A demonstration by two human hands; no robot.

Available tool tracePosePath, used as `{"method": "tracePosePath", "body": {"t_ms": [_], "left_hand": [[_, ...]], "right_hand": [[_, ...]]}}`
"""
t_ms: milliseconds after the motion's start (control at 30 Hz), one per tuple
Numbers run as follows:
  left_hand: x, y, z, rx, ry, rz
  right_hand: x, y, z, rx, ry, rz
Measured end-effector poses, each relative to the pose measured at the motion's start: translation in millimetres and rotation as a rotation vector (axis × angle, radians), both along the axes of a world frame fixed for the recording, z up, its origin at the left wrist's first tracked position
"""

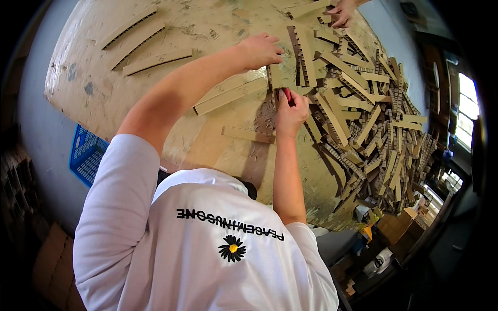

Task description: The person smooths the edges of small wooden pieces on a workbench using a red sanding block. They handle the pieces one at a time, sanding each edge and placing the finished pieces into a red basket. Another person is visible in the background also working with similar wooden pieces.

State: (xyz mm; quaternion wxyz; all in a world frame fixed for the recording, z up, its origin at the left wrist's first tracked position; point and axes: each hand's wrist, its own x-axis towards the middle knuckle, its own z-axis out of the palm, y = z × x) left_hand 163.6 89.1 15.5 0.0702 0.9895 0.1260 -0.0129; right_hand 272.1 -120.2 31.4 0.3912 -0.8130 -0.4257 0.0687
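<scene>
My left hand [261, 51] reaches across the table and bends its fingers over the far end of a short honeycomb cardboard strip [274, 75]. My right hand [291, 114] is closed round a small red-handled tool [287, 94] at the near end of that strip. The tool's working end is too small to make out. Just left of my hands lie two tan cardboard strips [232, 97], side by side. Nearer my body rests another strip [248, 135]. Two upright strips [306, 56] stand close beyond my right hand.
A big heap of cut cardboard strips [371, 124] covers the table's right side. Three strips [158, 61] lie at the far left. Another person's hand [342, 12] touches pieces at the far right. A blue plastic crate [87, 155] sits below the table's left edge.
</scene>
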Motion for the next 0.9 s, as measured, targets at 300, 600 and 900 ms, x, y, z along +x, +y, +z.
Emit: {"method": "tracePosePath", "body": {"t_ms": [300, 600, 900], "left_hand": [[-3, 2, -1, 0.04, -0.077, -0.012], [10, 5, 11, -0.017, 0.062, -0.033], [14, 2, 15, -0.015, 0.033, -0.082]], "right_hand": [[-4, 2, -10, -0.054, -0.1, 0.007], [-1, -1, -23, 0.012, -0.165, 0.024], [-5, 1, -21, 0.001, -0.094, -0.003]]}}
